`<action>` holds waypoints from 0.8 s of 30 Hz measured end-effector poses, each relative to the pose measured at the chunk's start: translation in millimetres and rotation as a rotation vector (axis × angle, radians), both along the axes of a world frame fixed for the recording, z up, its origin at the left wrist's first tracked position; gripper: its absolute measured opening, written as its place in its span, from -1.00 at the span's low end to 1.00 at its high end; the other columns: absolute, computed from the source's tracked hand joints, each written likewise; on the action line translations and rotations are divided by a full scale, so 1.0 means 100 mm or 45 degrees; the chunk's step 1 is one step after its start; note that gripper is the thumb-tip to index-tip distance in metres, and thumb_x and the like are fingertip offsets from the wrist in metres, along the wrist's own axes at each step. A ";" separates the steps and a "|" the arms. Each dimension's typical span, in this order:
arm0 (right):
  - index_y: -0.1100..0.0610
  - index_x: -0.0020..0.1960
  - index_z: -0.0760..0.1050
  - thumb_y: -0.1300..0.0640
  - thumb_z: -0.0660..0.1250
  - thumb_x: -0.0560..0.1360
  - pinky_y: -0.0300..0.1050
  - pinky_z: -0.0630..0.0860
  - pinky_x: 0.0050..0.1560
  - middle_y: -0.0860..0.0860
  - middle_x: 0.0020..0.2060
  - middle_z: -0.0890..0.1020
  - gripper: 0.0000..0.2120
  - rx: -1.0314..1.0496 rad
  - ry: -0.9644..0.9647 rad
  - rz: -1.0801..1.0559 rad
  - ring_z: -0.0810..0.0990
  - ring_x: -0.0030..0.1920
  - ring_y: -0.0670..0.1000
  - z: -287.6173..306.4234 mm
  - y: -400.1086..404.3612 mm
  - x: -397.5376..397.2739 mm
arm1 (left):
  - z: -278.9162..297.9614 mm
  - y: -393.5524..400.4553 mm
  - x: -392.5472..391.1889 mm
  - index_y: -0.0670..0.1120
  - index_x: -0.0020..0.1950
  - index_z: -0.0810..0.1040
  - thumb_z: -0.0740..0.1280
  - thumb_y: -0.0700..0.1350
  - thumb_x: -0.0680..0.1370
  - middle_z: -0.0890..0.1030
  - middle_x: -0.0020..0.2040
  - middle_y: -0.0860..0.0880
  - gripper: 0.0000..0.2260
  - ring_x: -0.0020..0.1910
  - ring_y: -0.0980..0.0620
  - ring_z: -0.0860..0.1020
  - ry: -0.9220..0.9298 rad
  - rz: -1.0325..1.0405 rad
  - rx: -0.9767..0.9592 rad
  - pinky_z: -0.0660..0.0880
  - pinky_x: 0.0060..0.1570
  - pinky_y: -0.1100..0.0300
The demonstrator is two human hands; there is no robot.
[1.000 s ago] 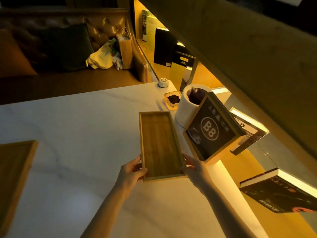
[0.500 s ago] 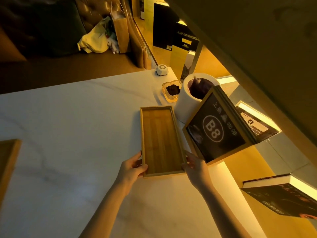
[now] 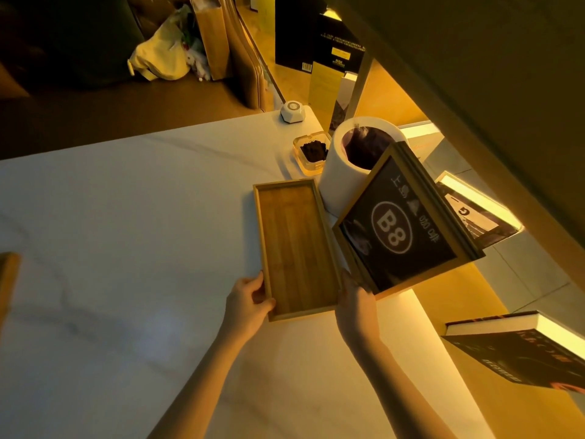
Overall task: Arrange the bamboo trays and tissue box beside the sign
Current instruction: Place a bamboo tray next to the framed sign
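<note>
A long narrow bamboo tray [image 3: 296,245] lies flat on the white marble table [image 3: 126,248], just left of the wood-framed black "B8" sign [image 3: 402,229]. My left hand [image 3: 248,304] grips the tray's near left corner, thumb over the rim. My right hand [image 3: 356,304] holds the near right corner, partly tucked under the sign's lower edge. A second bamboo tray [image 3: 8,280] shows only as an edge at the far left of the table. No tissue box is visible.
A white cylindrical bin [image 3: 348,172] with a dark liner stands behind the sign, touching the tray's far right corner. A glass ashtray [image 3: 311,152] and a white call button [image 3: 292,111] sit beyond it. Books [image 3: 522,350] lie on lit shelves to the right; a sofa is behind.
The tray has slid slightly away from me and closer to the sign, with both hands still on its near corners. The camera has tilted, so the left tray is nearly out of view.
</note>
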State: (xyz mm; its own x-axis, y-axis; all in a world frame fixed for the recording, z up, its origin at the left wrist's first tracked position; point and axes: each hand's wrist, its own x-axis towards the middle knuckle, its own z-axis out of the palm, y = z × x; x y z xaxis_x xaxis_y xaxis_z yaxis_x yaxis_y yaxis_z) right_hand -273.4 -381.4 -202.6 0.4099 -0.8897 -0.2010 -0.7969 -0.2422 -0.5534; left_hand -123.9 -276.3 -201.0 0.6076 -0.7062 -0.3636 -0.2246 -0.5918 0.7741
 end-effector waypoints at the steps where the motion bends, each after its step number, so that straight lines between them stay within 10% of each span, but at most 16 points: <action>1: 0.24 0.23 0.42 0.32 0.13 0.55 -0.23 0.46 -0.09 0.19 0.04 0.57 -0.72 -0.021 0.002 -0.002 0.58 0.02 0.09 -0.01 0.00 0.01 | -0.01 -0.01 -0.01 -0.12 0.31 0.38 0.37 -0.24 0.42 0.48 0.10 -0.18 -0.54 0.01 -0.04 0.50 -0.025 -0.014 0.003 0.37 0.01 0.24; 15: 0.26 0.13 0.52 0.42 0.39 0.36 0.05 0.60 -0.03 0.22 0.06 0.63 -0.65 -0.317 0.106 0.136 0.59 0.08 0.23 -0.02 0.13 -0.03 | -0.10 0.11 -0.13 -0.21 0.28 0.39 0.38 -0.21 0.42 0.52 0.14 -0.25 -0.55 0.07 -0.16 0.56 -0.291 -0.052 -0.096 0.51 0.12 0.07; 19: 0.20 0.18 0.51 0.25 0.47 0.34 0.08 0.58 0.09 0.15 0.15 0.62 -0.58 -0.383 0.192 0.234 0.57 0.18 0.18 -0.01 0.38 -0.13 | -0.22 0.22 -0.20 -0.16 0.37 0.27 0.14 0.10 0.52 0.41 0.34 -0.25 -0.50 0.29 -0.22 0.42 -0.622 -0.249 0.006 0.47 0.12 0.03; 24: 0.12 0.36 0.31 -0.12 -0.13 0.56 0.01 0.03 0.48 0.06 0.36 0.35 -0.48 -0.338 0.423 0.338 0.31 0.35 0.09 -0.18 0.59 -0.27 | -0.33 0.23 -0.22 -0.15 0.43 0.11 -0.26 0.31 0.46 0.25 0.45 -0.19 -0.28 0.40 -0.05 0.10 -0.663 -0.380 0.061 0.17 0.29 0.02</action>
